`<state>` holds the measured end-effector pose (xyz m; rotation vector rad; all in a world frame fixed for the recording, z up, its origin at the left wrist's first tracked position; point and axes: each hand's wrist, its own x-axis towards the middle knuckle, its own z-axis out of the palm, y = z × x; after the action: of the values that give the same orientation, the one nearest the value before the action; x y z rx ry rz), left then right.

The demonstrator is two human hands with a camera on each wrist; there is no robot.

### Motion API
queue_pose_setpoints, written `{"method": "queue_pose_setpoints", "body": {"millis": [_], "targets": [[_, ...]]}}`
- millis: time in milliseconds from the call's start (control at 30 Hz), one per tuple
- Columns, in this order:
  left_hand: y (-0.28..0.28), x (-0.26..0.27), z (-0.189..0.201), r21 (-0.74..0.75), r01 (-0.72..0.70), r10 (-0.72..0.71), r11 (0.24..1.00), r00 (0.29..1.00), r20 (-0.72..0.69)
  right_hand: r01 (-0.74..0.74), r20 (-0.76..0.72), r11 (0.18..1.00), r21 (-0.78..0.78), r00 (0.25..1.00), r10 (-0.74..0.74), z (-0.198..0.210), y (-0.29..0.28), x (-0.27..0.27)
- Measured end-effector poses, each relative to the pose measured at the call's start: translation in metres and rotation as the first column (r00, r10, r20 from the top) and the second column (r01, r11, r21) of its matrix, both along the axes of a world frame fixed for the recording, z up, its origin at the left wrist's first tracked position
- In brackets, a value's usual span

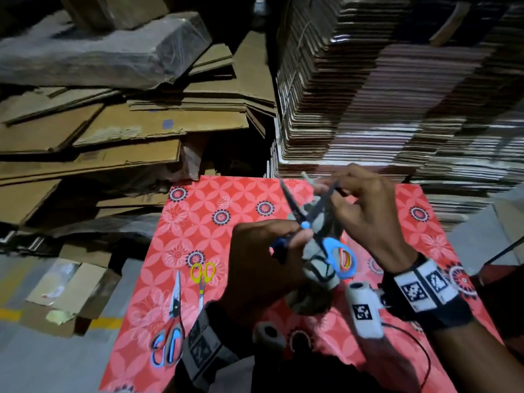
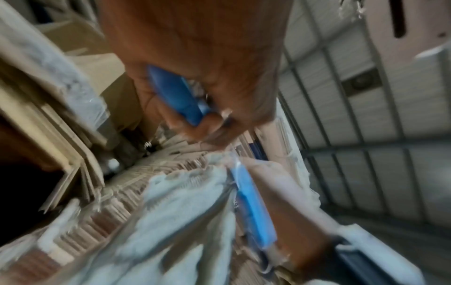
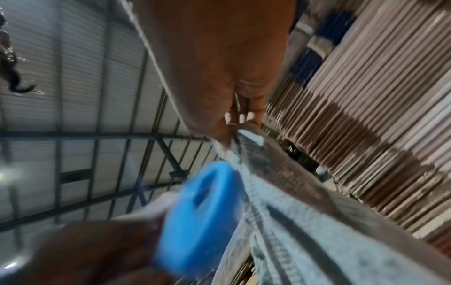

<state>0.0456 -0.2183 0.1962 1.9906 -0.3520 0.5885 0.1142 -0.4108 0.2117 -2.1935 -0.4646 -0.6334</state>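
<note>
Blue-handled scissors (image 1: pixel 304 222) are held spread wide above the red table. My left hand (image 1: pixel 283 239) grips one blue handle (image 2: pixel 178 96); the other handle loop (image 1: pixel 341 259) hangs free. One dark blade (image 1: pixel 292 202) points up and away. The second blade runs up into a grey cloth (image 1: pixel 317 268), which my right hand (image 1: pixel 329 188) pinches round it near the tip. The rest of the cloth hangs down to the table. The right wrist view shows my fingers (image 3: pixel 244 108) closed on the cloth (image 3: pixel 305 221), with the blue loop (image 3: pixel 200 212) beside it.
On the red patterned table cover (image 1: pixel 198 222) lie yellow-handled scissors (image 1: pixel 202 275) and a larger pair with red, grey and blue handles (image 1: pixel 170 330), both left of my hands. Flattened cardboard (image 1: pixel 113 131) is piled at the left, and a tall cardboard stack (image 1: pixel 397 95) stands behind the table.
</note>
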Motion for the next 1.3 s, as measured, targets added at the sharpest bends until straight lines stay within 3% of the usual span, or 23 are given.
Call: {"method": "queue_pose_setpoints", "body": {"millis": [167, 433, 567, 800, 1000, 1300], "targets": [[0.009, 0.012, 0.007, -0.055, -0.099, 0.1, 0.994, 0.995, 0.009, 0.026, -0.051, 0.956, 0.294, 0.999, -0.012, 0.003, -0.011, -0.006], [0.008, 0.018, -0.001, -0.043, -0.033, 0.031, 0.999, 0.999, -0.028, -0.163, -0.128, 0.921, 0.354, 0.967, 0.22, 0.023, 0.008, -0.023], [0.009, 0.017, -0.001, -0.019, -0.076, 0.076, 0.997, 0.997, 0.003, -0.208, -0.149, 0.919, 0.336, 0.951, 0.27, 0.022, 0.011, -0.025], [0.013, 0.016, -0.002, 0.009, -0.082, 0.082, 0.997, 0.996, 0.031, -0.201, -0.133, 0.954, 0.223, 0.963, 0.234, 0.019, 0.013, -0.026], [0.013, 0.014, -0.002, -0.004, -0.103, 0.103, 0.995, 0.995, 0.006, -0.255, -0.16, 0.905, 0.34, 0.933, 0.323, 0.022, 0.021, -0.029], [0.01, 0.011, 0.001, 0.01, -0.116, 0.116, 0.993, 0.993, -0.02, -0.146, 0.094, 0.987, 0.075, 0.986, 0.138, 0.02, 0.03, -0.028]]}}
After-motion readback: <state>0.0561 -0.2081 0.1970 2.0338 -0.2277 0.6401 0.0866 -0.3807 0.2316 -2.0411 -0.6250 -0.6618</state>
